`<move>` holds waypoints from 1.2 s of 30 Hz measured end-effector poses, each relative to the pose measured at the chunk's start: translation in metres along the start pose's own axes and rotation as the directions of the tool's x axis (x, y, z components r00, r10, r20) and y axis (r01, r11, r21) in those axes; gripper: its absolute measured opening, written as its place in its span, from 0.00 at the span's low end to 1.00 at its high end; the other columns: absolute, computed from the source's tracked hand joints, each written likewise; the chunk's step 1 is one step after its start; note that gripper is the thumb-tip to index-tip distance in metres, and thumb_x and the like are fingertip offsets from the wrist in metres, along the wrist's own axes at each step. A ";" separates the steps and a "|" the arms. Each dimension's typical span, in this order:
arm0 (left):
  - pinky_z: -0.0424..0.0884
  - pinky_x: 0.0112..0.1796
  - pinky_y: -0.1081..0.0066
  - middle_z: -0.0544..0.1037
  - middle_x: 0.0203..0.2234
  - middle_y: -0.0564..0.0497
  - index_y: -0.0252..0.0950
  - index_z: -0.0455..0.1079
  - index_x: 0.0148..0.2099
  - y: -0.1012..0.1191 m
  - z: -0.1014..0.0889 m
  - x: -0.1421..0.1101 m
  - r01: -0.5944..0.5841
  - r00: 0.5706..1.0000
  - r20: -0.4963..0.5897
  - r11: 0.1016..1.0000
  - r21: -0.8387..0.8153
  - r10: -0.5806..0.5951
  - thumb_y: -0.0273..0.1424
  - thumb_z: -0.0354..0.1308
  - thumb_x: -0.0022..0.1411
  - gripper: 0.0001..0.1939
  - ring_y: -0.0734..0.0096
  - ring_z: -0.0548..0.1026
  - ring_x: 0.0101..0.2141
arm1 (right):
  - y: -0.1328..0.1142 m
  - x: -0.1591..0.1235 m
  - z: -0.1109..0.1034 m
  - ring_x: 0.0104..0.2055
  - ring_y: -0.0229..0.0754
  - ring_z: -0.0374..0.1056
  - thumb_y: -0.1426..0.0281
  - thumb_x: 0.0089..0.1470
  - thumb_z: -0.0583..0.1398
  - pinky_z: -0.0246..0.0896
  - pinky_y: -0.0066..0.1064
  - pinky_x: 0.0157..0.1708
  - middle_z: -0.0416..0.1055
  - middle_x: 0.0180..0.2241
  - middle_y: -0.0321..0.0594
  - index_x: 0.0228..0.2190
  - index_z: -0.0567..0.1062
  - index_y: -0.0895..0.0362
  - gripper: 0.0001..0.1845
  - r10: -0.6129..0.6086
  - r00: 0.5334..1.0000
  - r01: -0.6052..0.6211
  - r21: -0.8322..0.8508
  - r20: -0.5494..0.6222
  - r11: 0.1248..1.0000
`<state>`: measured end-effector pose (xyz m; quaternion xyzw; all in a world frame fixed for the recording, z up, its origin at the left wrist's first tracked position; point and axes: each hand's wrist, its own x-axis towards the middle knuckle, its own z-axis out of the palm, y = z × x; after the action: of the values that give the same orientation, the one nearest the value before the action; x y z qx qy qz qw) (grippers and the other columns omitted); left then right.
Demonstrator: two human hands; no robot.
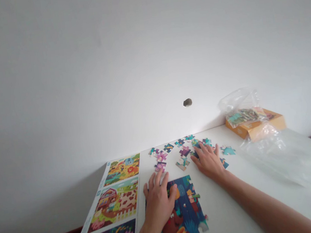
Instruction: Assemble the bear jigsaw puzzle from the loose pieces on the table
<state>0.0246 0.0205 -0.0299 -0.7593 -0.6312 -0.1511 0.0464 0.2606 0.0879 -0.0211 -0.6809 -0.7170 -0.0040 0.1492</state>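
A partly joined jigsaw puzzle (187,207) with a dark blue night scene lies at the front of the white table. Across its upper left edge rests my left hand (158,193), fingers spread, with the fingertips close to a purple puzzle piece (160,166). My right hand (208,161) lies flat with fingers apart over several loose pieces farther back, partly hiding them. Between the hands are a beige-and-teal piece (182,163) and a magenta piece (185,151). A teal piece (228,150) sits to the right of my right hand.
Picture sheets (117,200) with a jungle, a farm and a dark scene line the table's left side. At the back right, an orange box (275,120) carries a clear bag of pieces (244,116). An empty-looking plastic bag (297,163) spreads in front. A wall (139,77) stands behind.
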 end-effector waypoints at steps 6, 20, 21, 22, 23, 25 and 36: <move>0.61 0.55 0.45 0.67 0.61 0.44 0.41 0.71 0.58 -0.002 0.002 0.000 -0.004 1.000 -0.013 1.000 -0.003 0.004 0.36 0.52 0.66 0.20 0.48 0.64 0.59 | -0.021 -0.014 -0.007 0.65 0.62 0.48 0.53 0.65 0.47 0.28 0.64 0.63 0.52 0.66 0.55 0.58 0.66 0.57 0.30 -0.113 0.993 0.112 0.025 0.027 0.993; 0.61 0.55 0.47 0.67 0.62 0.46 0.42 0.71 0.57 -0.005 0.007 0.000 -0.010 1.000 -0.030 1.000 0.004 0.011 0.36 0.53 0.66 0.19 0.48 0.64 0.59 | -0.061 -0.047 -0.019 0.62 0.69 0.53 0.50 0.59 0.54 0.54 0.52 0.54 0.55 0.63 0.68 0.61 0.62 0.67 0.40 0.080 0.997 -0.079 -0.027 0.020 0.996; 0.61 0.55 0.48 0.67 0.62 0.46 0.42 0.71 0.57 -0.005 0.007 0.000 -0.011 1.000 -0.027 1.000 0.002 0.011 0.36 0.53 0.66 0.19 0.48 0.64 0.59 | -0.061 -0.048 -0.020 0.62 0.70 0.53 0.50 0.58 0.54 0.54 0.52 0.54 0.55 0.63 0.69 0.61 0.63 0.67 0.41 0.096 0.995 -0.095 -0.040 0.017 0.995; 0.61 0.55 0.48 0.67 0.62 0.46 0.42 0.71 0.57 -0.005 0.007 0.000 -0.012 1.000 -0.024 1.000 0.001 0.012 0.36 0.53 0.66 0.19 0.48 0.64 0.59 | -0.061 -0.048 -0.021 0.62 0.71 0.53 0.49 0.57 0.55 0.55 0.52 0.53 0.55 0.62 0.69 0.61 0.63 0.67 0.41 0.111 0.994 -0.110 -0.055 0.017 0.992; 0.61 0.55 0.48 0.67 0.62 0.46 0.42 0.71 0.57 -0.005 0.006 0.000 -0.011 1.000 -0.023 1.000 0.001 0.011 0.36 0.53 0.66 0.19 0.49 0.63 0.59 | -0.060 -0.049 -0.021 0.61 0.71 0.54 0.49 0.57 0.56 0.56 0.52 0.52 0.55 0.62 0.71 0.61 0.63 0.67 0.42 0.124 0.992 -0.123 -0.072 0.021 0.990; 0.61 0.55 0.49 0.66 0.62 0.46 0.41 0.71 0.57 -0.004 0.005 0.000 -0.009 1.000 -0.017 1.000 0.002 0.009 0.36 0.52 0.66 0.19 0.49 0.63 0.60 | -0.060 -0.051 -0.019 0.59 0.71 0.57 0.48 0.56 0.56 0.58 0.51 0.49 0.58 0.60 0.72 0.61 0.64 0.67 0.43 0.142 0.989 -0.137 -0.105 0.043 0.985; 0.61 0.55 0.46 0.67 0.61 0.45 0.41 0.71 0.57 -0.003 0.004 0.000 -0.007 1.000 -0.016 1.000 -0.009 0.007 0.35 0.53 0.65 0.19 0.47 0.63 0.59 | -0.045 -0.036 -0.007 0.63 0.75 0.51 0.47 0.58 0.53 0.50 0.63 0.53 0.55 0.63 0.69 0.62 0.63 0.63 0.41 0.185 0.982 -0.180 -0.107 0.039 0.978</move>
<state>0.0220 0.0224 -0.0339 -0.7606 -0.6274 -0.1597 0.0486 0.2193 0.0481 -0.0138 -0.7506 -0.6536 -0.0105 0.0962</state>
